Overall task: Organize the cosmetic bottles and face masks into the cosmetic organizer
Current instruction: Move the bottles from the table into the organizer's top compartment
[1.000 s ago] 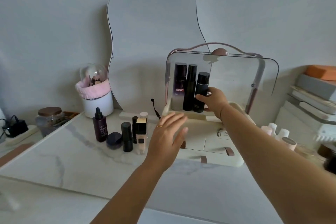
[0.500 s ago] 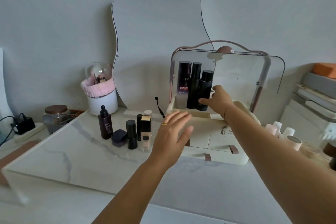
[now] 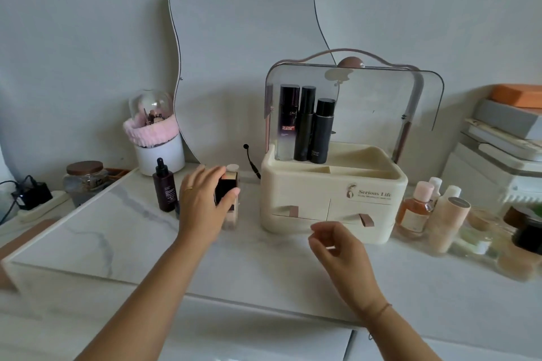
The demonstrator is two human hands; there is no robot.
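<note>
Nearest, right hand loosely curled, holding nothing, hovering over tabletop. At 10 o'clock from it, left hand gripping foundation bottle, hiding neighbouring bottles. Farther, at 12 o'clock, cosmetic organizer holding three dark bottles.

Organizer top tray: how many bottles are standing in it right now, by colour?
Dark purple bottle: 1
Black bottles: 2
Total in the organizer: 3
</note>
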